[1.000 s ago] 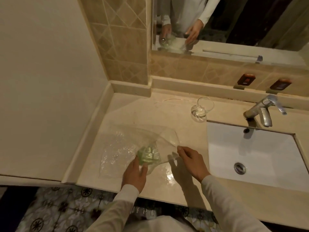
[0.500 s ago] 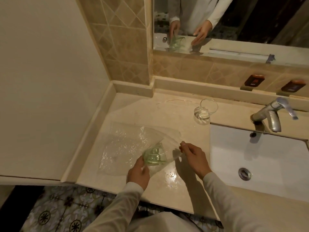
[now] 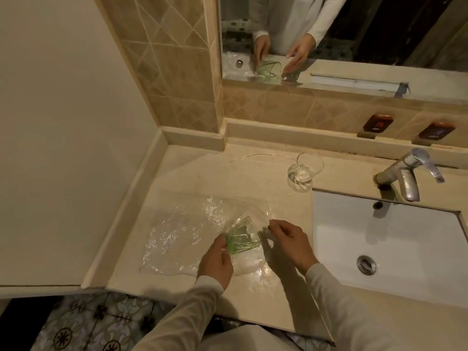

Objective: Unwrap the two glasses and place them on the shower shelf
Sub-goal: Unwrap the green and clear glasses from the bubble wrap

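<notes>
A green-tinted glass (image 3: 242,236) lies tilted on a sheet of clear bubble wrap (image 3: 184,229) spread over the beige counter (image 3: 207,171). My left hand (image 3: 216,259) grips the glass at its near side. My right hand (image 3: 291,243) pinches the edge of the wrap just right of the glass. A second glass (image 3: 305,171), clear and unwrapped, stands upright near the back of the counter, left of the tap.
A white sink basin (image 3: 395,239) with a metal tap (image 3: 405,176) fills the right side. A mirror (image 3: 354,41) hangs above the tiled backsplash. A plain wall (image 3: 63,122) closes the left. Patterned floor tiles (image 3: 88,323) show below the counter edge.
The wrap has been peeled further off the green glass, which shows more and sits a little higher. Both hands have stayed close to it; the view has shifted slightly.
</notes>
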Demonstrator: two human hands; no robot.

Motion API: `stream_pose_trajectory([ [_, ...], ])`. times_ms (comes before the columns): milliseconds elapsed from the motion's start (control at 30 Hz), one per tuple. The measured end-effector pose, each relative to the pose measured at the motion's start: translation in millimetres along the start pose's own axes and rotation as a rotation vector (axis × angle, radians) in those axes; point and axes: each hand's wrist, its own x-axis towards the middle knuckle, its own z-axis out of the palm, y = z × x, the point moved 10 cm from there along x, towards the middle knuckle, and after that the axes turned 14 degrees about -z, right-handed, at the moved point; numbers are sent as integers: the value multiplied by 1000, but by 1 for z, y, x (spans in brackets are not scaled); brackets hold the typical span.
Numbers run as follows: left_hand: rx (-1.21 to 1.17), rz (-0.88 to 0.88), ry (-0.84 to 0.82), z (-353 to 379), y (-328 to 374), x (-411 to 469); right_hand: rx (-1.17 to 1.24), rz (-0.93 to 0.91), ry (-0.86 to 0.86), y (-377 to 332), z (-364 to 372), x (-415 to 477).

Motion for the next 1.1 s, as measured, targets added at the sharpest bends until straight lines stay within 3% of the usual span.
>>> stream_pose_trajectory([
  [200, 637, -42, -98, 36, -5, -1, 12, 39, -92, 11, 8, 4],
  [367, 683, -102, -73, 42, 3, -5, -6, 54, -100, 20, 2, 9],
  [533, 582, -114, -69, 34, 9, -2, 30, 81, -109, 22, -4, 8],
  [767, 85, -16, 89, 4, 61, -9, 46, -30, -108, 6, -24, 19],
  [933, -401, -50, -75, 5, 114, -21, 132, -99, -71, -10, -42, 36],
  [1100, -465, -91, -178, -2, 152, -23, 220, -229, -26, -42, -47, 52],
])
